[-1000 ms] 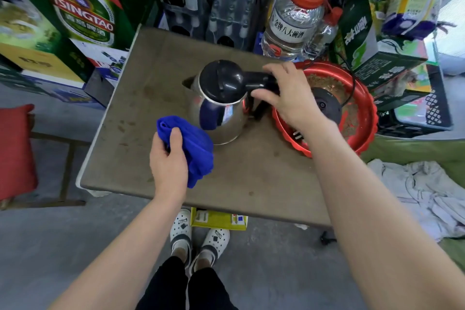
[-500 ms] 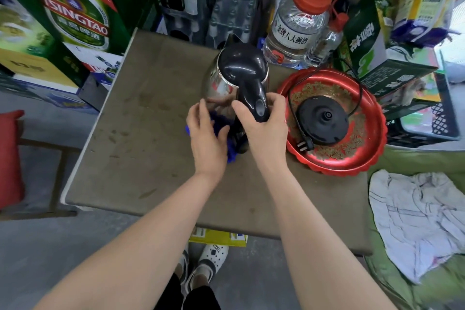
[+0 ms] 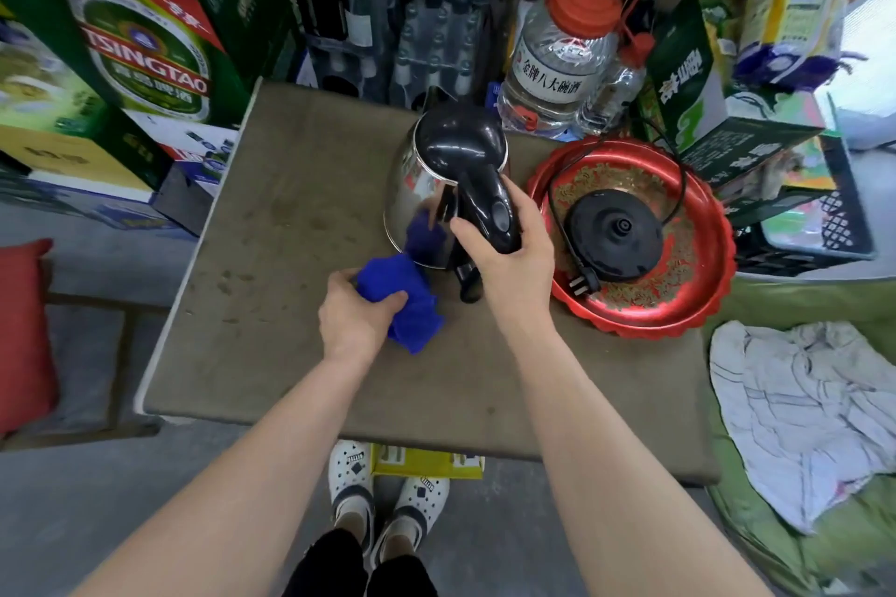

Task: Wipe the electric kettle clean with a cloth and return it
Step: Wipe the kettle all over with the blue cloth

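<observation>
Cloth [image 3: 402, 301], one, blue: now drawn off kettle [image 3: 439, 194], bunched in left hand [image 3: 356, 318]. Kettle, one, on table [image 3: 291, 218], seemingly tilted; right hand [image 3: 509, 252] grips handle. Base [image 3: 615, 228], one, on red tray [image 3: 703, 305].

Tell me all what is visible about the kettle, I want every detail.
The kettle has a shiny steel body that mirrors the blue cloth, a black lid, closed, and a black handle. It is on the table, off its base, and seems tilted toward the person, though the wide lens makes this unsure. The right hand grips the handle. The left hand holds the cloth just below the body; contact cannot be told.
</observation>
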Demonstrator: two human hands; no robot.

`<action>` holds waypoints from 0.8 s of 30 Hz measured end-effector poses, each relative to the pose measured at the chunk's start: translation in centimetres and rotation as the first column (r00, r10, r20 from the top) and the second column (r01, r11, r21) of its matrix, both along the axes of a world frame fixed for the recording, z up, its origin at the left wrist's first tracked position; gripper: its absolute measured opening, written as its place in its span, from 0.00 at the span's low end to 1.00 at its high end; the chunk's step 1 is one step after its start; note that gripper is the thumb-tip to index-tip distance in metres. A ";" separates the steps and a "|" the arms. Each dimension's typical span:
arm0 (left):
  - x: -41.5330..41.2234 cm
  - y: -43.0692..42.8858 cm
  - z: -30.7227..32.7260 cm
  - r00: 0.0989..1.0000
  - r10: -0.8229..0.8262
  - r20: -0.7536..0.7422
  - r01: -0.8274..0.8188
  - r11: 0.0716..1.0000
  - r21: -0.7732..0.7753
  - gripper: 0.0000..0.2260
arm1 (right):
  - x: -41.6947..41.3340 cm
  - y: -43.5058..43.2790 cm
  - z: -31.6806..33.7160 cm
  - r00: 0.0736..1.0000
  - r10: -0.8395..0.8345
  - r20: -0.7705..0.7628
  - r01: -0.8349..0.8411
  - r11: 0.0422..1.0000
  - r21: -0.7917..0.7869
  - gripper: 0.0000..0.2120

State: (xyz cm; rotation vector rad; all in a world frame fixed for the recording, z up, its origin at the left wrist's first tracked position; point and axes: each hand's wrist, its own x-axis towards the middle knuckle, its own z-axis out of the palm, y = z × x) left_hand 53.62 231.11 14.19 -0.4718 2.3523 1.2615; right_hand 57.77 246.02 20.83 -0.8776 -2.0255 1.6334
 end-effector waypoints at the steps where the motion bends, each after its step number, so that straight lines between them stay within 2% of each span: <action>1: 0.1 -0.5 1.2 0.998 0.026 -0.052 -0.023 0.999 0.047 0.26 | -0.1 0.2 0.7 1.000 -0.011 0.015 0.011 1.000 -0.009 0.24; 5: 0.1 -1.4 7.0 0.956 0.213 -0.201 -0.165 0.959 0.230 0.22 | 0.3 0.9 4.3 0.997 -0.053 0.064 0.054 0.998 -0.013 0.15; 7: 0.0 -0.9 10.3 0.930 0.256 -0.263 -0.172 0.937 0.303 0.20 | 0.9 0.5 6.6 0.996 -0.062 0.067 0.061 0.998 0.011 0.13; 9: 0.4 0.2 13.2 0.927 0.191 -0.323 -0.082 0.943 0.321 0.19 | 1.4 -0.5 8.9 0.996 -0.070 0.054 0.067 0.996 0.059 0.11; 12: 2.3 2.0 16.2 0.887 -0.029 -0.460 0.188 0.934 0.304 0.16 | 1.8 -1.7 12.2 0.994 -0.109 -0.010 0.109 0.988 0.105 0.10; 14: 3.3 2.6 17.5 0.770 -0.159 -0.618 0.350 0.915 0.202 0.14 | 2.0 -2.1 14.7 0.989 -0.139 -0.044 0.143 0.983 0.113 0.12; 16: 3.4 3.2 18.9 0.639 -0.245 -0.729 0.447 0.889 0.093 0.17 | 2.3 -2.1 17.2 0.985 -0.156 -0.073 0.165 0.974 0.154 0.17; 18: 2.8 4.0 21.1 0.594 -0.248 -0.765 0.490 0.866 0.099 0.21 | 2.4 -1.8 19.9 0.982 -0.157 -0.105 0.177 0.959 0.223 0.17; 21: 0.5 5.7 25.7 0.606 -0.128 -0.785 0.453 0.867 0.208 0.24 | 2.3 -1.3 24.1 0.971 -0.163 -0.176 0.214 0.921 0.326 0.15; 24: -1.3 6.9 29.5 0.701 -0.040 -0.712 0.406 0.843 0.353 0.24 | 2.3 -1.0 28.0 0.957 -0.182 -0.226 0.261 0.879 0.399 0.15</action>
